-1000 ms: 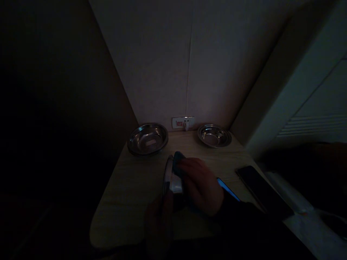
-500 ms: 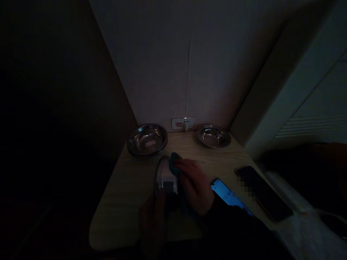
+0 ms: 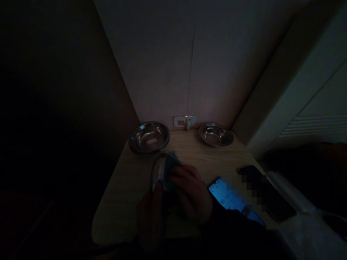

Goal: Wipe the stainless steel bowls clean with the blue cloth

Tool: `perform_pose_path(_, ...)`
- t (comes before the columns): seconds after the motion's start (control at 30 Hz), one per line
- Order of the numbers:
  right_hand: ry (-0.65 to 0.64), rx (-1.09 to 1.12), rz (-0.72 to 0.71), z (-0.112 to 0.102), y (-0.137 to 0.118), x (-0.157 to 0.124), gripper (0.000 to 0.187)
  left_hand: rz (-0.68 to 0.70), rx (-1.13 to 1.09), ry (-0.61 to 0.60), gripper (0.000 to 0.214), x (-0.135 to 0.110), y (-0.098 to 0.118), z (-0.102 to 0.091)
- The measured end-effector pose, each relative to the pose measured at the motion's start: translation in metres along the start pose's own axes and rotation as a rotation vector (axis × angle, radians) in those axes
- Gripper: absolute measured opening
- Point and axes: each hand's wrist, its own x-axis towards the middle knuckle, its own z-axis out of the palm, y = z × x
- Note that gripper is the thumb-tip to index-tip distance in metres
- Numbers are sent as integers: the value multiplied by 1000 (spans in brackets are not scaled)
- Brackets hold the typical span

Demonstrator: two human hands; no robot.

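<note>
A shiny metal bowl (image 3: pixel 156 170) is held tilted up over the front half of the small table. My left hand (image 3: pixel 150 215) grips its near edge, thumb lying on the metal surface. In my right hand (image 3: pixel 192 193) is a teal cloth (image 3: pixel 170 163), pressed by the fingertips against the bowl's right side. Dim light and some blur hide the lower part of the bowl and the undersides of both hands.
Metal bowls, apparently stacked, (image 3: pixel 149 139) stand at the table's back left, and a shallower metal bowl (image 3: pixel 215 135) at the back right. A lit phone (image 3: pixel 225 196) and a dark phone (image 3: pixel 276 202) lie to the right. A wall socket (image 3: pixel 184 121) sits behind the wooden tabletop (image 3: pixel 119 202).
My right hand has shifted the cloth down and left across the bowl, covering more of it. The bowl has turned slightly, and the view has moved a little.
</note>
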Motion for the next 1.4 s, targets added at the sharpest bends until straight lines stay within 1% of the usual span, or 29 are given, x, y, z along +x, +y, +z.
perform_pose_path(0.03, 26, 34, 90, 0, 6, 5, 32, -20, 1, 19, 44, -1, 1, 0)
perform_pose_path(0.1, 79, 123, 315, -1, 19, 13, 29, -46, 17, 82, 46, -2, 1, 1)
perform_pose_path(0.17, 129, 224, 520, -3, 29, 12, 27, -51, 44, 119, 49, -3, 0, 1)
perform_pose_path(0.2, 156, 270, 592, -4, 31, 8, 27, -51, 52, 126, 50, -4, 0, 0)
perform_pose_path(0.27, 211, 337, 674, -7, 32, -2, 27, -58, 48, 139, 52, -4, -1, 0)
perform_pose_path(0.4, 300, 329, 717, -13, 20, -17, 26, -80, 12, 181, 52, -6, -6, 1)
perform_pose_path(0.47, 308, 284, 702, -14, 11, -21, 25, -74, -18, 192, 49, -7, -9, 3)
perform_pose_path(0.53, 279, 211, 635, -13, 1, -26, 26, -58, -77, 187, 46, -8, -12, 4)
perform_pose_path(0.6, 242, 101, 496, -10, -9, -32, 30, -37, -119, 166, 46, -8, -13, 5)
perform_pose_path(0.67, 195, -20, 303, -6, -18, -36, 33, -11, -113, 145, 46, -8, -13, 3)
perform_pose_path(0.73, 154, -125, 129, -3, -22, -34, 34, 8, -69, 89, 49, -9, -13, 1)
perform_pose_path(0.77, 132, -157, 83, -3, -22, -29, 34, 18, -44, 58, 51, -9, -13, 0)
perform_pose_path(0.83, 112, -172, 85, -5, -19, -17, 34, 33, -11, 2, 55, -9, -14, -2)
perform_pose_path(0.9, 124, -139, 157, -8, -17, -5, 35, 34, -19, -8, 58, -9, -17, -3)
perform_pose_path(0.93, 137, -128, 165, -10, -16, -1, 35, 29, -26, -1, 59, -9, -18, -3)
perform_pose_path(0.97, 108, -132, 158, -12, -16, 1, 34, 22, -27, 1, 59, -9, -20, -3)
perform_pose_path(1.03, 56, -127, 95, -14, -15, 2, 33, 15, -14, 8, 59, -9, -24, -3)
perform_pose_path(1.07, 56, -118, 77, -15, -15, 2, 32, 19, -10, 8, 59, -9, -26, -3)
perform_pose_path(1.13, 71, -104, 130, -17, -13, 1, 32, 31, -27, 18, 59, -10, -28, -2)
perform_pose_path(1.2, 70, -118, 143, -19, -12, 2, 32, 30, -42, 53, 58, -12, -28, 0)
perform_pose_path(1.23, 36, -130, 128, -21, -12, 3, 32, 30, -37, 66, 57, -13, -27, 1)
perform_pose_path(1.3, -30, -135, 59, -24, -14, 6, 29, 47, -4, 51, 55, -14, -25, 2)
perform_pose_path(1.33, -48, -143, 9, -26, -15, 9, 29, 64, 20, 9, 55, -14, -23, 2)
perform_pose_path(1.4, -97, -197, -13, -30, -17, 15, 27, 100, 57, -44, 53, -14, -21, 4)
